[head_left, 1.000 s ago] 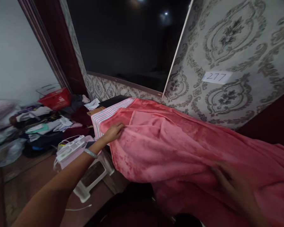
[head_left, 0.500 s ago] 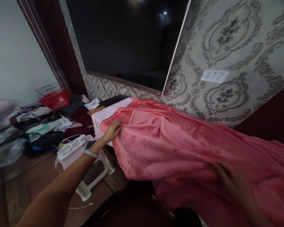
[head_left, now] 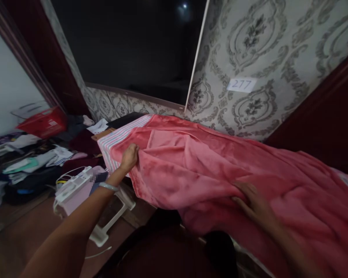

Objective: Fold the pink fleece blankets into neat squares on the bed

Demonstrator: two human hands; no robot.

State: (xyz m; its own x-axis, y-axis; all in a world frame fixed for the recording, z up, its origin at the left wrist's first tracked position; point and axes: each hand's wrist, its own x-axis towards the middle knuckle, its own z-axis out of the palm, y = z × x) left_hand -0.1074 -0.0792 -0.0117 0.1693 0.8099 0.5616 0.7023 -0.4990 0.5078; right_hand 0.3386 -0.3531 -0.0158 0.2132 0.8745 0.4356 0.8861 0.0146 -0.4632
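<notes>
A pink plush blanket [head_left: 174, 170] lies spread in folds across a surface below the wall, its near part hanging down toward my body. My left hand [head_left: 130, 157], with a pale bangle on the wrist, is closed on the blanket's left edge. Farther right, my right hand [head_left: 248, 199] pinches a raised fold, thumb below and fingers above. Under the blanket's left end shows a striped cloth [head_left: 118, 139] in white, pink and grey. Folds hide some of my fingertips.
A white plastic stool [head_left: 116, 224] stands at the left, beside a power strip [head_left: 74, 187]. Piled clothes [head_left: 40, 158] and a red basket [head_left: 45, 122] lie behind it. A large television [head_left: 130, 50] and a paper marked 277 [head_left: 242, 84] are on the patterned wall.
The view has swung to the right, so the scene sits farther left. My right hand has come closer to the left hand along the fold. Both hands still hold the blanket.
</notes>
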